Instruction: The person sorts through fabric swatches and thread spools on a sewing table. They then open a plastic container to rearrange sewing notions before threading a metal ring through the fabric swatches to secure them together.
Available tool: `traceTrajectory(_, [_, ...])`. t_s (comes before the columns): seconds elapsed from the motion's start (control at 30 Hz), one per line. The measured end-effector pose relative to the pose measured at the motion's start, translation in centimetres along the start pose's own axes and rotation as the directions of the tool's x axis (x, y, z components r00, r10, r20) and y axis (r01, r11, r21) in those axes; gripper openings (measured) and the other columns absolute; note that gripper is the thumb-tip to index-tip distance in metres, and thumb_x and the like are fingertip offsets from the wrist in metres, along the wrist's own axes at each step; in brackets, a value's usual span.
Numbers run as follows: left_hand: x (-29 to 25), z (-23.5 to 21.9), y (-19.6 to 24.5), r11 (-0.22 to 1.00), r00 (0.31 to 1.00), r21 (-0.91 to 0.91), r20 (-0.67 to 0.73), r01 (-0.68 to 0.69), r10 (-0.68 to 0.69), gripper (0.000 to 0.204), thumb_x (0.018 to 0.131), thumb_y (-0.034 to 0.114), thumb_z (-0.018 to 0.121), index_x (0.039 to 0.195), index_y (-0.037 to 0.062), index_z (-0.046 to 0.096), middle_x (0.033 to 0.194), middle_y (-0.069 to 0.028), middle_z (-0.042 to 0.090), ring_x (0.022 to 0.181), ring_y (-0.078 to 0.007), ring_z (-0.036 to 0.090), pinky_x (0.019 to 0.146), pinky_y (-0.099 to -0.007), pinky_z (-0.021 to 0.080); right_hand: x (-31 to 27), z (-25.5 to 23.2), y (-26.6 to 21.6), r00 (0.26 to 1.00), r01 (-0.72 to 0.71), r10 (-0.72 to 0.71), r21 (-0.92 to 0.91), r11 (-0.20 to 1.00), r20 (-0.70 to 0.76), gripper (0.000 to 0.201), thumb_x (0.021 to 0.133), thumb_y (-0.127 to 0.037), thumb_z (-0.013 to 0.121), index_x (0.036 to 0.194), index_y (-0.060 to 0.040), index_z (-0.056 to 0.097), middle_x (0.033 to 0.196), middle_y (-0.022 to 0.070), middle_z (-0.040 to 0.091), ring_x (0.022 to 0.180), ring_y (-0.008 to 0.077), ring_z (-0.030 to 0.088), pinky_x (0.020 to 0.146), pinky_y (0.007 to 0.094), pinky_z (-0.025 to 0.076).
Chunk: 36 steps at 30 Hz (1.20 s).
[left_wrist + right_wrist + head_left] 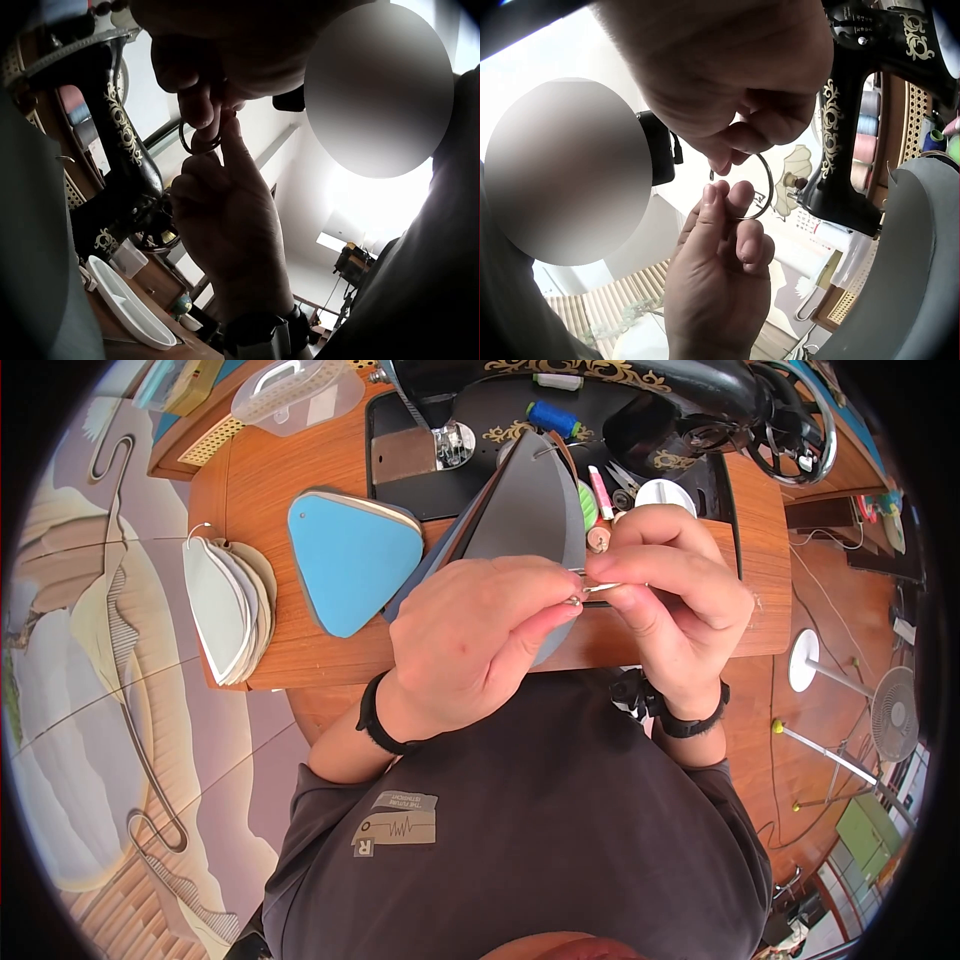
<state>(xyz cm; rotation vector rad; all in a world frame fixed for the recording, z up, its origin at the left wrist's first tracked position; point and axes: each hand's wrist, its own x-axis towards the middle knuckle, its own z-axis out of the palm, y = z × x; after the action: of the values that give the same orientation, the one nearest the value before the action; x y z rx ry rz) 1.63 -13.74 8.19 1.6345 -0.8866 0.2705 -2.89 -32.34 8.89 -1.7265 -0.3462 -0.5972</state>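
Observation:
Both hands meet over the front of the table around a thin metal ring (pixel 769 187). My left hand (pixel 475 635) pinches one side of it between thumb and fingertips. With thumb and fingers, my right hand (pixel 685 595) pinches the other side. The fingertips cover much of the ring, and its curved part shows between the hands in both wrist views. Just beyond the hands lies a stack of grey leaf-shaped sheets (pixel 530 500), partly hidden by the left hand. To the left sits a stack of rounded triangular sheets (pixel 355 560) with a blue one on top.
A black sewing machine (pixel 620 385) stands behind the hands. White fan-shaped sheets (pixel 218 605) on a wire ring lie at the table's left edge. Blue thread (pixel 553 420), a pink-and-white tube (pixel 601 493) and small scissors lie on the machine bed. A clear plastic box (pixel 300 400) stands back left.

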Motion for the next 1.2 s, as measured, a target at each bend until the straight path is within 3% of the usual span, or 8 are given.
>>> traceTrajectory(0.23, [0.5,-0.6,-0.3,0.990,0.991,0.063,0.061,-0.125,0.121,0.032,0.068,-0.001,0.084,0.097,0.0035,0.073,0.095,-0.0092,0.072,0.078,-0.0247,0.069,0.067,-0.0314,0.055,0.0,-0.9,-0.8,0.999,-0.019,0.018,0.012,1.000,0.041,0.017,0.082,-0.001,0.079,0.099,0.0010,0.079,0.091,0.0134,0.069,0.078,0.0184,0.064,0.064,0.0275,0.050])
traceTrajectory(0.3, [0.8,-1.2,-0.4,0.984,0.977,0.042,0.132,-0.176,0.169,0.024,0.082,-0.006,0.075,0.104,-0.0009,0.068,0.099,-0.0151,0.070,0.078,-0.0232,0.068,0.067,-0.0295,0.055,0.1,-1.2,-0.6,0.998,0.032,-0.031,-0.002,0.999,0.061,0.018,0.081,-0.001,0.079,0.099,0.0012,0.078,0.091,0.0136,0.069,0.077,0.0182,0.064,0.063,0.0274,0.050])
traceTrajectory(0.43, [1.0,-1.3,-0.6,0.970,0.961,0.038,0.151,-0.240,0.231,0.020,0.089,-0.007,0.071,0.108,-0.0032,0.066,0.099,-0.0179,0.070,0.077,-0.0227,0.068,0.067,-0.0292,0.056,-0.2,-1.2,-0.4,0.996,0.032,-0.034,0.035,0.999,0.086,0.018,0.081,0.000,0.079,0.099,0.0013,0.078,0.092,0.0136,0.069,0.076,0.0174,0.063,0.061,0.0265,0.049])
traceTrajectory(0.53, [0.8,-1.3,-0.6,0.967,0.959,0.052,0.154,-0.249,0.239,0.021,0.088,-0.006,0.072,0.108,-0.0038,0.066,0.097,-0.0177,0.071,0.078,-0.0231,0.068,0.067,-0.0297,0.057,-0.2,-1.2,-0.3,0.994,0.029,-0.034,0.044,0.999,0.099,0.019,0.081,0.000,0.079,0.099,0.0012,0.078,0.093,0.0138,0.068,0.075,0.0170,0.063,0.061,0.0260,0.049])
traceTrajectory(0.63, [0.6,-0.6,-0.4,0.978,0.982,0.099,0.040,-0.185,0.182,0.032,0.068,-0.001,0.085,0.098,0.0037,0.075,0.093,-0.0083,0.072,0.075,-0.0224,0.068,0.065,-0.0307,0.054,-0.3,-1.2,-0.2,0.994,0.028,-0.034,0.056,0.998,0.107,0.019,0.080,0.000,0.080,0.100,0.0012,0.079,0.094,0.0142,0.068,0.075,0.0167,0.063,0.061,0.0261,0.049])
traceTrajectory(0.83, [0.9,-0.9,0.3,0.974,0.983,0.136,0.060,-0.182,0.176,0.034,0.067,-0.004,0.083,0.100,0.0036,0.075,0.093,-0.0074,0.072,0.080,-0.0216,0.069,0.067,-0.0306,0.055,-0.3,-1.2,-0.2,0.991,0.040,-0.049,0.073,0.997,0.126,0.020,0.079,0.000,0.080,0.099,0.0009,0.079,0.096,0.0136,0.067,0.076,0.0164,0.062,0.062,0.0265,0.049])
traceTrajectory(0.93, [1.5,-1.4,0.0,0.950,0.953,0.106,0.115,-0.293,0.281,0.030,0.074,-0.012,0.075,0.103,-0.0047,0.072,0.094,-0.0170,0.072,0.079,-0.0248,0.069,0.067,-0.0300,0.056,-0.3,-1.2,-0.3,0.990,0.046,-0.055,0.064,0.997,0.132,0.020,0.079,0.000,0.080,0.099,0.0006,0.079,0.097,0.0127,0.066,0.077,0.0162,0.062,0.063,0.0263,0.049])
traceTrajectory(1.2, [1.5,-1.3,0.2,0.940,0.947,0.133,0.126,-0.313,0.297,0.032,0.072,-0.014,0.075,0.102,-0.0044,0.073,0.094,-0.0167,0.072,0.080,-0.0253,0.070,0.068,-0.0299,0.057,-0.3,-1.2,-0.4,0.989,0.060,-0.065,0.044,0.997,0.136,0.019,0.079,0.001,0.079,0.098,0.0009,0.079,0.100,0.0125,0.063,0.077,0.0160,0.062,0.063,0.0262,0.049])
